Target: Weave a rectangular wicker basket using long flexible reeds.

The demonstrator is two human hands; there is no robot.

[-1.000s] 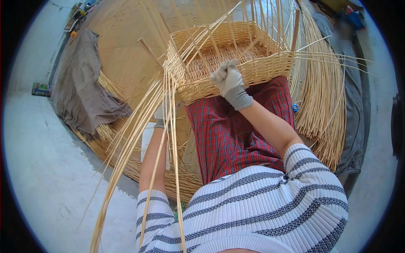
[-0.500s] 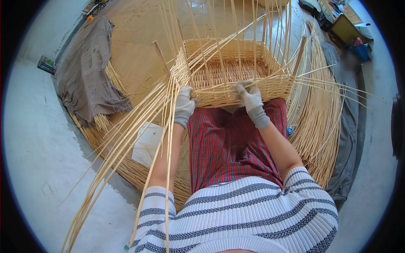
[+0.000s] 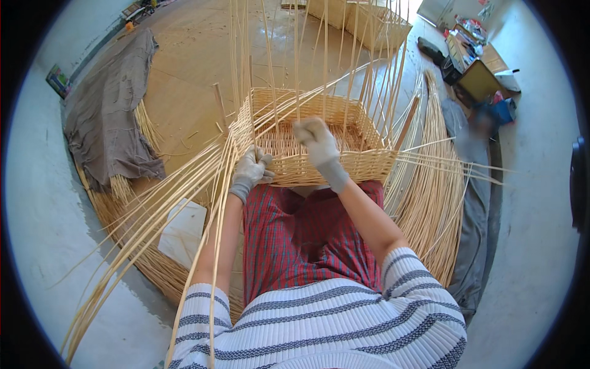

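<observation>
A pale wicker basket (image 3: pixel 335 167), rectangular and partly woven, rests over my lap with tall thin rods standing up from its walls. My gloved left hand (image 3: pixel 251 171) grips the near wall by the left corner. My gloved right hand (image 3: pixel 318 147) is closed in a fist just above the near rim, around an upright rod (image 3: pixel 297 74); its fingertips are partly hidden. Long loose weaving rods (image 3: pixel 141 237) fan out from the left corner across my left forearm. Wooden corner sticks (image 3: pixel 407 123) lean outward at the basket's corners.
A large bundle of rods (image 3: pixel 424 209) lies at my right. At left, a grey-brown cloth (image 3: pixel 110 111) covers more rods. Another wicker piece (image 3: pixel 362 24) stands at the far side. A blue bucket (image 3: pixel 505 111) and assorted items sit by the right wall.
My right hand has left the near wall's outer side and risen to an upright rod, further left along the rim. My left hand stays at the left corner. The whole view has shifted.
</observation>
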